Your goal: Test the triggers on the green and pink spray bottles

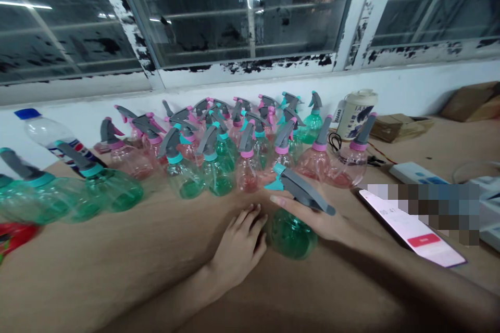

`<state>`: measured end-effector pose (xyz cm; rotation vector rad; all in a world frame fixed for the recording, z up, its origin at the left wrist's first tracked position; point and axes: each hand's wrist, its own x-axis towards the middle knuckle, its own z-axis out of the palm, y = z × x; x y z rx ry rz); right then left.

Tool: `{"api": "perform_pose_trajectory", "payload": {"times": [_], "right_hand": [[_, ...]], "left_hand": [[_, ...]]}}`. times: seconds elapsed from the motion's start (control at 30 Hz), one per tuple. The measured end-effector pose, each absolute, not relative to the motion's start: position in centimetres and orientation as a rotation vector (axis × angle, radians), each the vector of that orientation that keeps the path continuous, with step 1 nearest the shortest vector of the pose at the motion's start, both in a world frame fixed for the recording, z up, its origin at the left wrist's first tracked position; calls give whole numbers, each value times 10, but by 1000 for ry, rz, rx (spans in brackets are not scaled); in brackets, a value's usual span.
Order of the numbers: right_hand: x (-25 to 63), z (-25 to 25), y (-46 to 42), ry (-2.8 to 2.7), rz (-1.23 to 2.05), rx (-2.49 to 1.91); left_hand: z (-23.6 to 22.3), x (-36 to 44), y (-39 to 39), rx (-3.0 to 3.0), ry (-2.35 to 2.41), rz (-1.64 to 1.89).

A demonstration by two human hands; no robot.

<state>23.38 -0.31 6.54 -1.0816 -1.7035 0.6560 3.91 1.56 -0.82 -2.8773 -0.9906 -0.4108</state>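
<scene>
My right hand (324,218) is wrapped round the neck of a green spray bottle (292,239) with a grey and teal trigger head. The bottle is close to the tabletop, its nozzle pointing to the left; the hand hides its collar. Just left of it, my left hand (240,242) rests on the wooden table with fingers stretched forward and nothing held. Beyond both hands stand several pink and green spray bottles, among them a pink spray bottle (247,173) and a green spray bottle (219,177).
Several green bottles (113,190) stand at the left, near a clear plastic drink bottle (50,132) with a blue cap. A lit phone (414,229) lies at the right. A coffee cup (356,114) and a cardboard box (400,127) are by the wall.
</scene>
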Motion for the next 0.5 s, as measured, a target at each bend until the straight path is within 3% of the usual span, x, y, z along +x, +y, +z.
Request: {"api": "perform_pose_trajectory", "payload": {"times": [0.5], "right_hand": [[233, 71, -6, -1688, 606, -1138]], "left_hand": [[-9, 39, 17, -2879, -976, -428]]}}
